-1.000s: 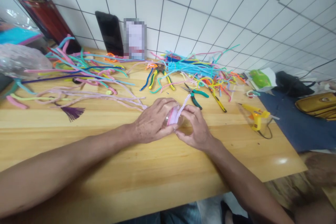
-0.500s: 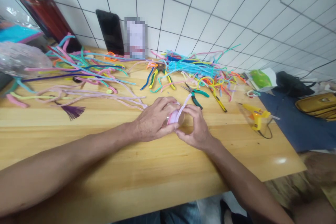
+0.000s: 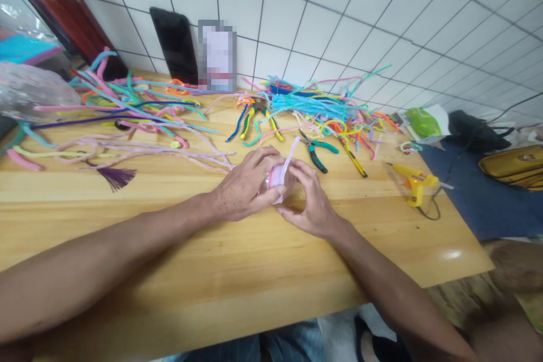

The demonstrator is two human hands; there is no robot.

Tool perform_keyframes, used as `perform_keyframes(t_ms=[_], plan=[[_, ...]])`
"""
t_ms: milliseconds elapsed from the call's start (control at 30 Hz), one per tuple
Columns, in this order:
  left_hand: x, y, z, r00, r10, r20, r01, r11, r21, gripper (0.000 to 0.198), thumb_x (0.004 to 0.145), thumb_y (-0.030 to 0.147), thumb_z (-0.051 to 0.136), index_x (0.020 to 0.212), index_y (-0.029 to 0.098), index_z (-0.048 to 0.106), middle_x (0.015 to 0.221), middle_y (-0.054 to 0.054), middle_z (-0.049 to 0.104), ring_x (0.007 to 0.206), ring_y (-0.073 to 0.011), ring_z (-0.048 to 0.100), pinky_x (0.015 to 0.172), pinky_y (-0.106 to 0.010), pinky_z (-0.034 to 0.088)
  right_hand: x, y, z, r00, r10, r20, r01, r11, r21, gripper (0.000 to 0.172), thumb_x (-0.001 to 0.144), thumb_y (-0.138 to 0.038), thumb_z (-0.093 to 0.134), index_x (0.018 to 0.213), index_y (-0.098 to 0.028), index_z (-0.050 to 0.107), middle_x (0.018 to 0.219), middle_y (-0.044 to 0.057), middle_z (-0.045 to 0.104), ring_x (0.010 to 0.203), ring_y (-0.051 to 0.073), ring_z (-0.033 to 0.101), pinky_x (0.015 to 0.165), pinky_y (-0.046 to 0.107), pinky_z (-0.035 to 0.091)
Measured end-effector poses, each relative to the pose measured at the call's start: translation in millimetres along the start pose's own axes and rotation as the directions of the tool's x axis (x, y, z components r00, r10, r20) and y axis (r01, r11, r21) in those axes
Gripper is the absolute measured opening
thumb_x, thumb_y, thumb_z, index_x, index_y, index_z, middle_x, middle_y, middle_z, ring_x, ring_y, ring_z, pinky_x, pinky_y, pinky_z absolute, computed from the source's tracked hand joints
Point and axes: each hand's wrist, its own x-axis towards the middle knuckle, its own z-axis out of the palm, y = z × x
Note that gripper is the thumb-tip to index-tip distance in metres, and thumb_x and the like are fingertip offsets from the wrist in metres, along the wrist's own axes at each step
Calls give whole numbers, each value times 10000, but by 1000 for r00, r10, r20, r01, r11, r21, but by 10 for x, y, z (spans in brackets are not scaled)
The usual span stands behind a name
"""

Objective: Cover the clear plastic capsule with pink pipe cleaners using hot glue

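My left hand [image 3: 244, 184] is closed around a small, clear, rounded plastic piece [image 3: 289, 184], its exact kind hidden by the fingers. Lilac pipe cleaner [image 3: 276, 175] is wound round it in side-by-side turns, with a pink band at the left edge. One loose end of the pipe cleaner sticks up above the hands. From the right, my right hand [image 3: 311, 198] curls about the same piece, fingertips against the pipe cleaner and thumb below. Just beyond lie green-handled pliers [image 3: 316, 150].
Loose pipe cleaners [image 3: 139, 107] and a purple tassel [image 3: 116, 176] lie at left. Behind are a light-blue bundle [image 3: 309, 104], yellow-green pliers [image 3: 257, 116] and a yellow cutter knife [image 3: 354, 158]. A yellow glue gun [image 3: 416, 184] lies right; a black phone [image 3: 176, 45] leans on the tiled wall.
The wound piece has turned and tipped slightly in my hands, showing more clear plastic at right. My right thumb has moved a little left and the loose end stands more upright.
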Motion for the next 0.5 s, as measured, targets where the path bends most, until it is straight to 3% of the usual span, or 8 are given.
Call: perform_keyframes(t_ms=[233,500], plan=[[-13,-12,13,1000,-18,-11,18,1000,-4,473,1056,412,589,1467,186,526,1527,-217,561,1487,-364,521,1248,-598,472,-3,-9,192,997,16,-80,-16,1000,-3,990,896,-231,812,1679,-282,210,1662,246,461,1572,410,497,1177,692,555],[-46,19,21,1000,14,1,-14,999,47,526,1053,427,597,1509,182,502,1527,-207,617,1470,-370,564,1221,-606,492,-28,-10,246,990,29,-136,-13,992,123,969,867,-158,806,1667,-320,284,1661,202,469,1561,401,504,1167,670,575]])
